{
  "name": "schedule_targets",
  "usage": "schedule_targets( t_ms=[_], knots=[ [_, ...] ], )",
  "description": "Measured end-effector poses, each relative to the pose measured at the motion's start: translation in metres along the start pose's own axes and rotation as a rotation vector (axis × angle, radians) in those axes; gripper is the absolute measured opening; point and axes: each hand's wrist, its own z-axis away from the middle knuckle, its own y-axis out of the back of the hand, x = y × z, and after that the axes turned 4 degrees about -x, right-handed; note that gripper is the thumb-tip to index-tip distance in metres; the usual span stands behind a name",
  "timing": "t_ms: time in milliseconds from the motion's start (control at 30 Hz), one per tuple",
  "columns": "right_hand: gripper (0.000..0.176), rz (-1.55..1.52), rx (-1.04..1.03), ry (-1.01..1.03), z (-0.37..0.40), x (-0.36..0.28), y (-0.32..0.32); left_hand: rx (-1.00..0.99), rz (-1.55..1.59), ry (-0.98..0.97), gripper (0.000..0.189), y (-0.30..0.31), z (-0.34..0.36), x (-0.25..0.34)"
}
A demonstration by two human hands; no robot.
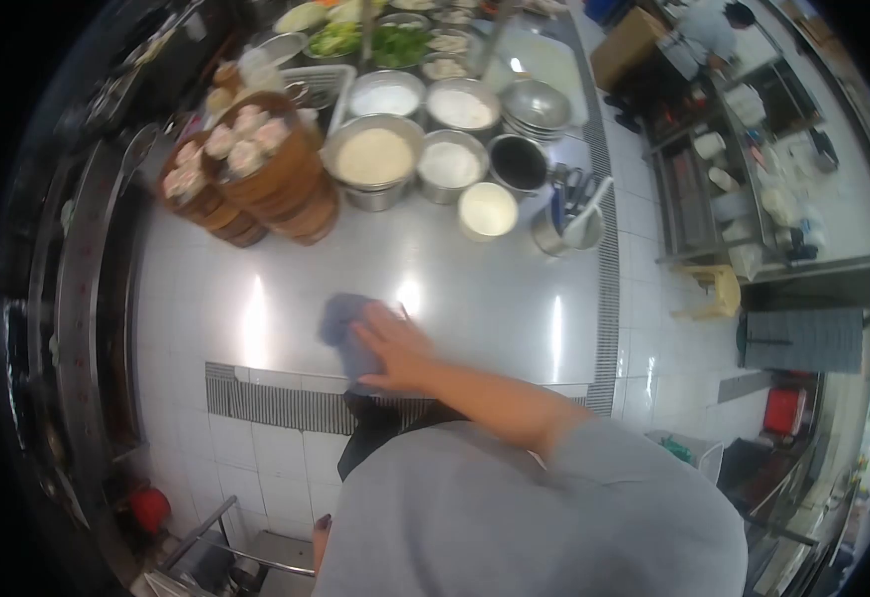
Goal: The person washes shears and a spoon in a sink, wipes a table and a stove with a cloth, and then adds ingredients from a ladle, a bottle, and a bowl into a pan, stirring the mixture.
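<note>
My right hand [395, 348] lies over a dark blue-grey cloth [340, 323] and presses it onto the steel table [475, 289], near the front edge. Its fingers reach across the cloth, and both are slightly blurred. At the lower edge of the view, beside my grey shirt, a small part of my left hand [322, 537] hangs low, away from the table. Its fingers are mostly hidden, so I cannot see whether it holds anything.
Behind the cloth stand wooden steamers [301, 199] with pinkish dumplings, a bowl of beige powder [375, 154], a cream-filled cup [488, 211] and a utensil pot [566, 234]. Chopped greens [400, 45] sit farther back. Another person [704, 45] works at the upper right. A yellow stool [719, 291] stands right.
</note>
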Motion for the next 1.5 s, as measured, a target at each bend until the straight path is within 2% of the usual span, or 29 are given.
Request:
schedule_targets(
  t_ms=[33,67,100,167,233,267,333,400,433,500,567,600,633,700,767,833,867,900,967,1000,1033,1067,1100,1167,1267,1333,1367,1433,1500],
  knots=[
    [0.094,0.033,-0.006,-0.091,0.036,0.025,0.014,0.013,0.178,0.084,0.049,0.000,-0.012,0.027],
    [0.094,0.107,0.021,-0.193,0.074,0.051,0.025,0.024,0.132,0.076,0.049,0.009,-0.011,0.071],
    [0.095,0.177,0.046,-0.296,0.112,0.074,0.037,0.036,0.085,0.067,0.050,0.025,0.005,0.166],
    [0.095,0.240,0.069,-0.510,0.182,0.107,0.067,0.104,-0.015,-0.087,0.050,0.028,-0.038,0.185],
    [0.092,0.287,0.140,-0.696,0.236,0.125,0.083,0.176,-0.079,-0.237,0.041,0.030,-0.031,0.292],
    [0.092,0.285,0.163,-0.692,0.254,0.129,0.085,0.200,0.009,-0.331,0.037,0.024,-0.045,0.318],
    [0.086,0.246,0.275,-0.865,0.279,0.133,0.078,0.236,0.111,-0.499,0.029,0.015,-0.054,0.388],
    [0.072,-0.044,0.626,-0.809,0.292,0.140,0.059,0.248,0.091,-0.595,0.024,-0.001,-0.018,0.487],
    [0.064,-0.163,0.668,-0.869,0.298,0.146,0.050,0.250,0.060,-0.620,0.023,-0.014,-0.005,0.524],
    [0.056,-0.287,0.725,-0.909,0.308,0.149,0.042,0.194,0.008,-0.801,0.022,-0.044,-0.003,0.572],
    [0.040,-0.202,0.704,-0.910,0.314,0.147,0.042,-0.053,-0.001,-0.831,0.029,-0.078,0.013,0.618],
    [0.040,-0.201,0.719,-0.898,0.311,0.141,0.051,-0.169,-0.098,-0.876,0.031,-0.091,0.030,0.646],
    [0.034,-0.256,0.698,-0.789,0.304,0.129,0.063,-0.284,-0.197,-0.916,0.034,-0.103,0.046,0.666],
    [0.029,-0.300,0.690,-0.663,0.288,0.102,0.088,-0.296,-0.419,-1.167,0.038,-0.134,0.037,0.674],
    [0.028,-0.233,0.587,-0.394,0.269,0.075,0.118,-0.322,-0.301,-1.152,0.036,-0.152,0.046,0.683],
    [0.026,-0.296,0.617,-0.325,0.250,0.047,0.150,-0.352,-0.185,-1.134,0.034,-0.145,0.055,0.698],
    [0.025,-0.371,0.631,-0.269,0.244,0.040,0.158,-0.329,-0.310,-1.142,0.030,-0.133,0.062,0.706],
    [0.025,-0.363,0.643,-0.255,0.239,0.040,0.160,-0.301,-0.434,-1.146,0.026,-0.121,0.071,0.712],
    [0.022,-0.542,0.579,-0.499,0.227,0.041,0.162,-0.202,-0.387,-1.197,0.017,-0.100,0.083,0.709],
    [0.022,-0.539,0.587,-0.479,0.221,0.033,0.167,-0.231,-0.348,-1.108,0.017,-0.089,0.087,0.707],
    [0.021,-0.682,0.496,-0.510,0.218,0.021,0.176,-0.256,-0.306,-1.019,0.019,-0.077,0.091,0.704],
    [0.021,-0.822,0.398,-0.541,0.213,0.010,0.182,-0.237,-0.308,-1.029,0.019,-0.066,0.094,0.702],
    [0.021,-0.816,0.401,-0.521,0.208,0.004,0.187,-0.230,-0.262,-0.997,0.019,-0.055,0.097,0.699],
    [0.025,-0.349,0.150,-0.341,0.202,-0.004,0.193,-0.214,-0.216,-0.977,0.019,-0.038,0.096,0.689],
    [0.023,-0.204,0.164,-0.255,0.191,0.033,0.152,-0.222,-0.153,-0.965,0.030,-0.005,0.103,0.675],
    [0.022,-0.115,0.150,-0.197,0.188,0.042,0.151,-0.375,-0.362,-0.732,0.038,0.030,0.141,0.672],
    [0.022,-0.189,0.090,-0.193,0.188,0.043,0.153,-0.370,-0.362,-0.736,0.038,0.042,0.134,0.665],
    [0.022,-0.259,0.030,-0.189,0.184,0.031,0.166,-0.172,-0.933,-0.865,0.041,0.066,0.119,0.645],
    [0.026,-0.764,-0.119,-0.293,0.179,0.012,0.182,-0.242,-0.869,-0.800,0.041,0.095,0.117,0.640]
  ],
)
